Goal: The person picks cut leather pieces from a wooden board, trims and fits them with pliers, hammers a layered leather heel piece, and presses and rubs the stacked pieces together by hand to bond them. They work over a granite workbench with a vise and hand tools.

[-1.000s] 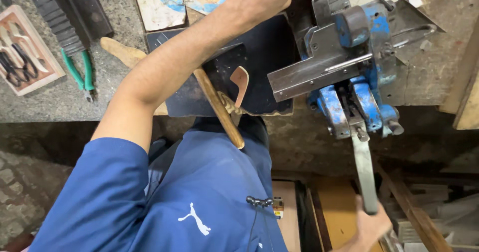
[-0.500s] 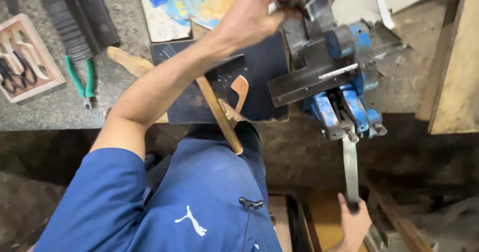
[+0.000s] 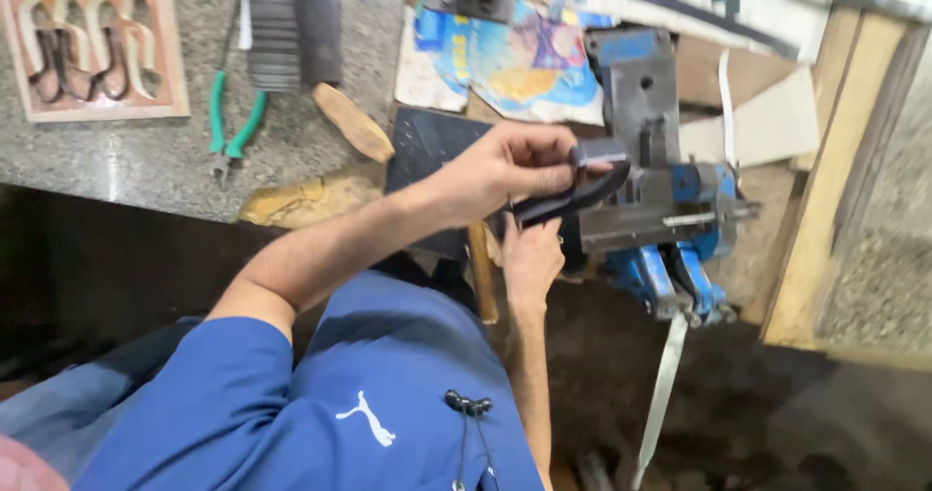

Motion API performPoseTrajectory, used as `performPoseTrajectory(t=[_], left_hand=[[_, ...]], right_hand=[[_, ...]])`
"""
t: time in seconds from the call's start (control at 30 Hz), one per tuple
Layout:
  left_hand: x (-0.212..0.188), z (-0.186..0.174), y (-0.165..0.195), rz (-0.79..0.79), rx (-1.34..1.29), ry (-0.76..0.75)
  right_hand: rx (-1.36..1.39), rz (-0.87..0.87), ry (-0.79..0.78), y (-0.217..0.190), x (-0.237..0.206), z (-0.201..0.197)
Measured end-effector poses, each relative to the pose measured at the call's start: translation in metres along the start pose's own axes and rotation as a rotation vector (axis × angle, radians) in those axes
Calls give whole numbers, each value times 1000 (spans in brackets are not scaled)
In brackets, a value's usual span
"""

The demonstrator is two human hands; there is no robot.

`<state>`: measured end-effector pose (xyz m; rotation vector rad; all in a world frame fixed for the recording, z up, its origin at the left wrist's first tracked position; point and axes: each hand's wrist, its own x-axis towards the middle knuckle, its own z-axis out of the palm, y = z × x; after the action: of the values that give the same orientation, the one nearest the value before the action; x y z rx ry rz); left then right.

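My left hand (image 3: 500, 169) reaches over the bench and pinches a dark curved strip (image 3: 573, 200) just in front of a blue bench vise (image 3: 670, 195). The strip's far end lies against the vise's grey jaws. Coming up from below, my right hand (image 3: 531, 258) sits directly under the left with its fingers closed on the strip's near end. The vise's long metal handle (image 3: 663, 384) hangs down free, with no hand on it.
On the granite bench (image 3: 146, 175) lie green-handled pliers (image 3: 229, 125), a wooden tray of tools (image 3: 92, 44), a dark ribbed file (image 3: 286, 25), a wooden handle (image 3: 351, 122) and a black mat (image 3: 427, 141). Colourful paper (image 3: 505, 64) lies behind the vise. A wooden plank (image 3: 825, 200) stands to the right.
My right hand has let go of the vise handle and come up under the left hand. My left hand has drawn back from the vise top with the dark strip.
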<state>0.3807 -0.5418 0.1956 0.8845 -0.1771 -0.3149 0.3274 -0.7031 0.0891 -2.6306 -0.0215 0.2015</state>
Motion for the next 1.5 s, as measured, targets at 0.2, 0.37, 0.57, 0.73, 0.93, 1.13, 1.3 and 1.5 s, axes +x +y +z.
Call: performPoseTrajectory(t=[0.2, 0.37, 0.57, 0.73, 0.93, 1.13, 1.3, 1.5], left_hand=[[-58, -19, 26, 105, 19, 86], [-88, -15, 34, 187, 68, 159], [-116, 2, 55, 323, 165, 102], [-130, 6, 78, 453, 477, 113], [-141, 7, 97, 528, 652, 44], [-145, 12, 97, 496, 714, 18], [-144, 10, 88, 429, 617, 9], [-138, -8, 87, 82, 685, -131]], right_hand=[[535, -53, 135, -33, -21, -53], [787, -281, 323, -94, -69, -127], [551, -510, 342, -160, -75, -149], [293, -601, 470, -176, -83, -150], [98, -703, 521, -176, -91, -155], [-3, -714, 604, -175, -102, -156], [-25, -762, 630, -178, -105, -160], [9, -708, 597, -180, -105, -169]])
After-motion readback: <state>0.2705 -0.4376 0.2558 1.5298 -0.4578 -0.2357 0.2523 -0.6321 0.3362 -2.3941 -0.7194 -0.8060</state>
